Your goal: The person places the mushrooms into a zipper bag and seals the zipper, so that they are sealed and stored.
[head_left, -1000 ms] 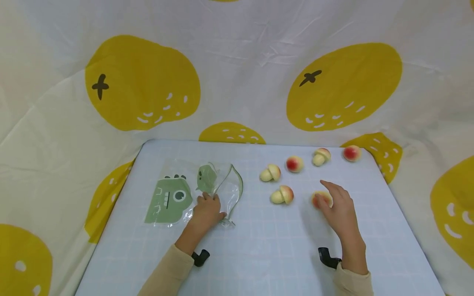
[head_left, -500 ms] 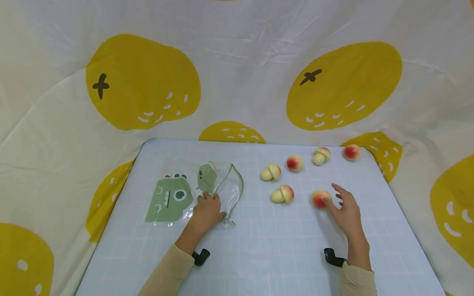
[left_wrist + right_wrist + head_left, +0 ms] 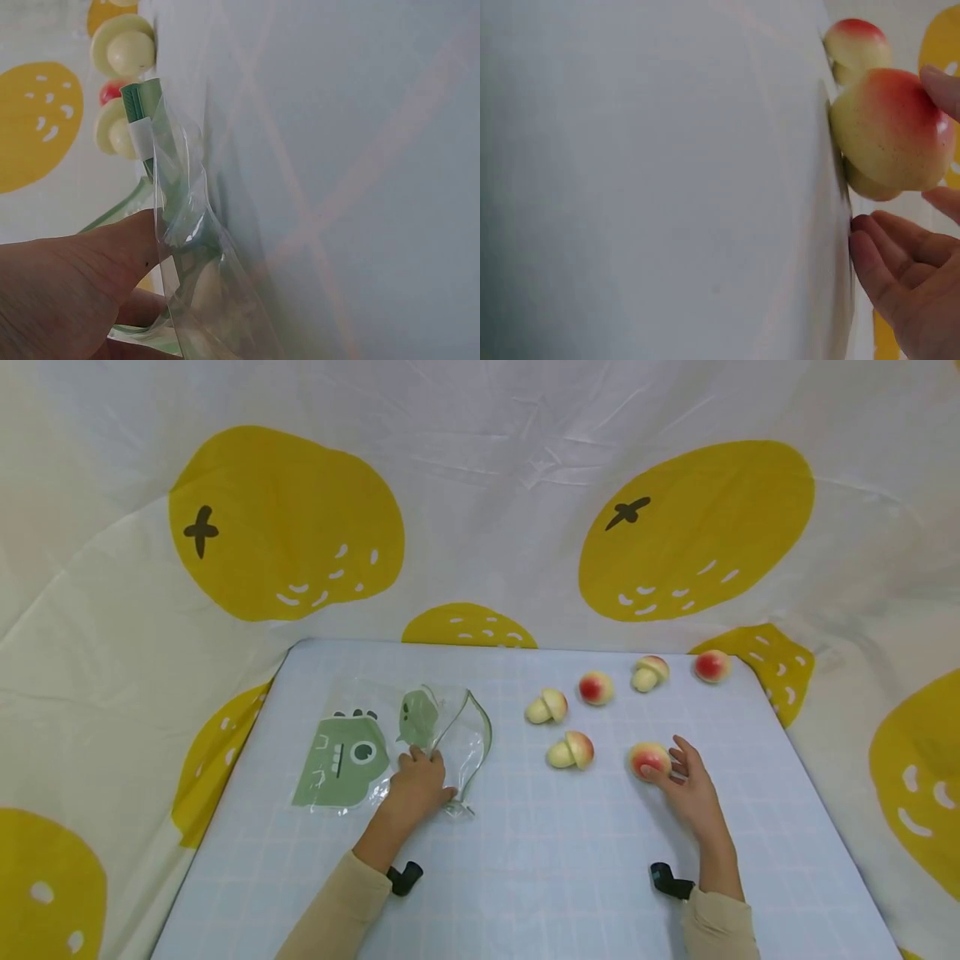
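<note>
Drawn nearer, right hand (image 3: pixel 693 787) cups the smooth round mushroom (image 3: pixel 649 759) with loose fingers; left hand (image 3: pixel 417 787) pinches the crinkly clear bag (image 3: pixel 450 739).

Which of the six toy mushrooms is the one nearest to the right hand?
The toy mushroom at the right hand, lowest right of the group; its fingers reach it, the others lie farther away.

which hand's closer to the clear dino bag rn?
Left. The left hand rests on the clear dino bag, pinching its open edge. The right hand is well off to its right, fingers at a toy mushroom.
</note>
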Available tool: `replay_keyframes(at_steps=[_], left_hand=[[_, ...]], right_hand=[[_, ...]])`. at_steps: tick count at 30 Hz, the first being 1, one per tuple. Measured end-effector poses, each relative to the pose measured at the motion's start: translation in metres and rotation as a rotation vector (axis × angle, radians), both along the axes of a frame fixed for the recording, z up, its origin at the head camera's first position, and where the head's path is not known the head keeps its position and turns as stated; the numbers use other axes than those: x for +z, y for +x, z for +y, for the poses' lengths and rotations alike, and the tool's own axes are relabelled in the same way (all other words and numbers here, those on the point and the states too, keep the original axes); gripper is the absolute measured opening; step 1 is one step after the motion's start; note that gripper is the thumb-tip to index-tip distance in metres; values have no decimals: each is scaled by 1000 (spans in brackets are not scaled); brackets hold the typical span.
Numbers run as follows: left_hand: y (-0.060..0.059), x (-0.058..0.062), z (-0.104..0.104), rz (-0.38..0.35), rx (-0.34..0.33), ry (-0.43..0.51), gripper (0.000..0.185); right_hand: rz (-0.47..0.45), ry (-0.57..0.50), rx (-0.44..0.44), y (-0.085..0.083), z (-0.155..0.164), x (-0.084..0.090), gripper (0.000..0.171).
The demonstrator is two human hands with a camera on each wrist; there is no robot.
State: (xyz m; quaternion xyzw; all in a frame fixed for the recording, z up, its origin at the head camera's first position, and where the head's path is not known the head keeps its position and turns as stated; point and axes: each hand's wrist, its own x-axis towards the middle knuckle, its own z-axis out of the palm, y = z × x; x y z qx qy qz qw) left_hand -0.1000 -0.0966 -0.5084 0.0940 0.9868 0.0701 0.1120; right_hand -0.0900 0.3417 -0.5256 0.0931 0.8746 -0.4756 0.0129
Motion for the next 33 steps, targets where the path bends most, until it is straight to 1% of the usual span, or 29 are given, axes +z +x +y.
replay_keyframes(at_steps=[6,10,14,21,29,33], left_hand=[[-2,-1,1,2,0,-5,78],[-1,0,1,-2,1,-4,78],[-1,1,1,-1,0,-6,78],[1,2,-1,5,-1,-12,78],[-1,3,-3,18,-13,1,77],[-2,1,-1,25,-22,1,77]], right_hand=[[-14,8,26,-2,3,-2,95],[-33,-19,23,-1,3,-1,96],[-30,-14,20,-1,3,-3,95],[-13,-42,-1,-3,-1,-6,90],[-90,-11,-38,-4,-5,-4,97],[-88,-18,-63,-1,-6,0,95]])
